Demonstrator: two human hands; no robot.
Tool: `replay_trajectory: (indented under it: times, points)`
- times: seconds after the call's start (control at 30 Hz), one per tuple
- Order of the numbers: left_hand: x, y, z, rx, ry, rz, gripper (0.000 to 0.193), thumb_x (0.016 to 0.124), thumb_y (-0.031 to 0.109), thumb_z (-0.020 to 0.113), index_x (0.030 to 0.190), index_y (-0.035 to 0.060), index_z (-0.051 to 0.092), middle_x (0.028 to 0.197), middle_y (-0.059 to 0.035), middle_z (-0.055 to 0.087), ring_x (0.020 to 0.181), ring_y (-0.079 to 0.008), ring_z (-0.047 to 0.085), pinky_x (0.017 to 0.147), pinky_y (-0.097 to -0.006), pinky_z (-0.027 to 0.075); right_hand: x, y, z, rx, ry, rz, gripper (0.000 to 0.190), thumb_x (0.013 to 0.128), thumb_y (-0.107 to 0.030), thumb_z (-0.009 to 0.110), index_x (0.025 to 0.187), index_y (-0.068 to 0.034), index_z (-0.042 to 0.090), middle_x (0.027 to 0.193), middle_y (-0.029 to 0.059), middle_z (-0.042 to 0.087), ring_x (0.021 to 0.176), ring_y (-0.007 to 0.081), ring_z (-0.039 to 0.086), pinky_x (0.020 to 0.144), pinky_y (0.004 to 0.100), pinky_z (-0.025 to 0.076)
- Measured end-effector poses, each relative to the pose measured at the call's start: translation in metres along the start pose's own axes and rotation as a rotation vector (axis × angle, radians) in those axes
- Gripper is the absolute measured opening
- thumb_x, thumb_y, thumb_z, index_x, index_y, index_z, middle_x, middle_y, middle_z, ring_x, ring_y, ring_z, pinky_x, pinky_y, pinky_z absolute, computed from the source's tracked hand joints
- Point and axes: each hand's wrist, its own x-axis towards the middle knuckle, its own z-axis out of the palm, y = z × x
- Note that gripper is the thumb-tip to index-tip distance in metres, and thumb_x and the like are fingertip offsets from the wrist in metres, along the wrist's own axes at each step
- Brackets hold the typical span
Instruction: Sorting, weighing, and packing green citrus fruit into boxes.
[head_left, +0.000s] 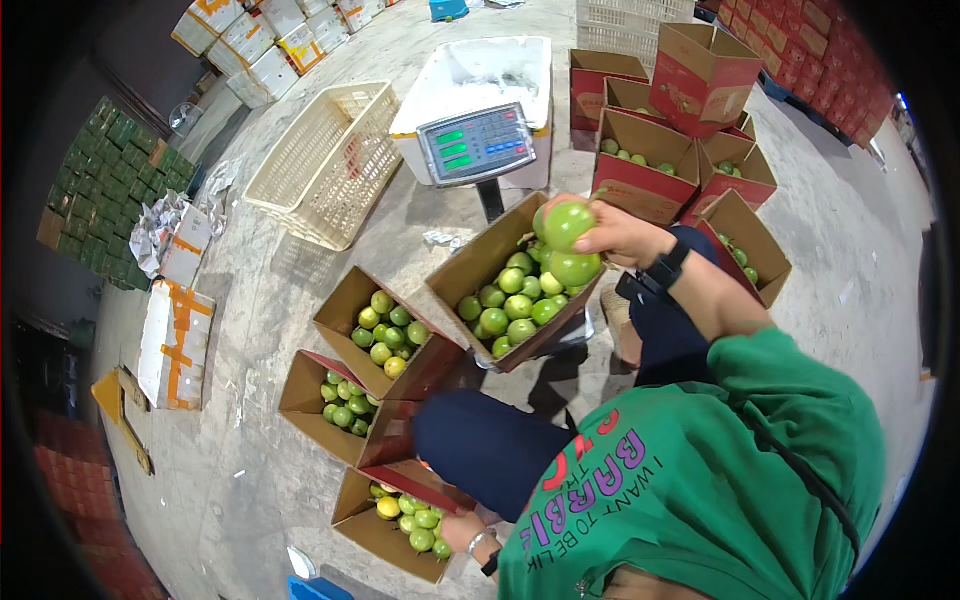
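Over a cardboard carton of green fruit (452, 289), my right hand (611, 229) grips a few round green passion fruits (568, 225). The fruit pile (517, 304) lies just below it. That carton rests on the platform (577, 334) of a scale, whose display panel (476, 146) stands behind it. At the lower left, my left hand (459, 532) reaches into another carton (397, 551), touching green and yellowish fruit (420, 517). Whether its fingers are closed on a fruit is hidden.
Two fruit-filled cartons (341, 322) (300, 397) stand beside my left leg. Several red cartons (645, 184) are grouped at the upper right. Behind the scale sit a white foam box (412, 124) and a cream plastic crate (330, 172). Another foam box (169, 345) lies left.
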Motion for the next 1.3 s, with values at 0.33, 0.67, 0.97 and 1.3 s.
replay_trajectory:
  times: [0.33, 0.67, 0.97, 1.3]
  points:
    - [0.008, 0.077, -0.132, -0.612, 0.182, 0.503, 0.024, 0.090, 0.006, 0.056, 0.111, -0.0037, 0.061, 0.093, -0.0140, 0.066, 0.077, -0.0211, 0.063, 0.070, -0.0317, 0.052, -0.221, -0.095, -0.101, 0.169, 0.867, -0.669, 0.057, 0.083, -0.040, 0.064, 0.125, -0.006, 0.049, 0.119, 0.0086, 0.058, 0.106, 0.0202, 0.060, 0.087, 0.0378, 0.050]
    - [-0.012, 0.278, -0.124, -0.536, -0.164, 1.046, 0.025, 0.090, 0.010, 0.057, 0.109, -0.0050, 0.062, 0.098, -0.0140, 0.068, 0.086, -0.0180, 0.064, 0.077, -0.0325, 0.053, -0.310, -0.053, -0.244, -0.389, 1.384, -0.132, 0.045, 0.084, -0.029, 0.067, 0.122, -0.010, 0.054, 0.104, 0.0043, 0.059, 0.096, 0.0171, 0.059, 0.079, 0.0306, 0.049]
    - [-0.009, 0.263, -0.104, -0.591, -0.135, 0.878, 0.023, 0.083, 0.011, 0.061, 0.103, -0.0003, 0.065, 0.090, -0.0171, 0.069, 0.083, -0.0282, 0.068, 0.074, -0.0352, 0.053, -0.116, -0.061, -0.151, -0.853, 0.610, -0.305, 0.030, 0.085, -0.016, 0.065, 0.111, -0.004, 0.058, 0.106, 0.0080, 0.057, 0.094, 0.0183, 0.059, 0.075, 0.0296, 0.050]
    - [0.013, 0.292, -0.134, -0.746, -0.077, 1.048, 0.022, 0.084, 0.008, 0.060, 0.105, -0.0001, 0.064, 0.091, -0.0168, 0.067, 0.080, -0.0276, 0.066, 0.074, -0.0339, 0.052, 0.141, 0.075, -0.023, -1.396, -0.516, 0.376, 0.046, 0.071, -0.030, 0.073, 0.108, -0.005, 0.063, 0.097, 0.0172, 0.067, 0.095, 0.0324, 0.063, 0.080, 0.0412, 0.050]
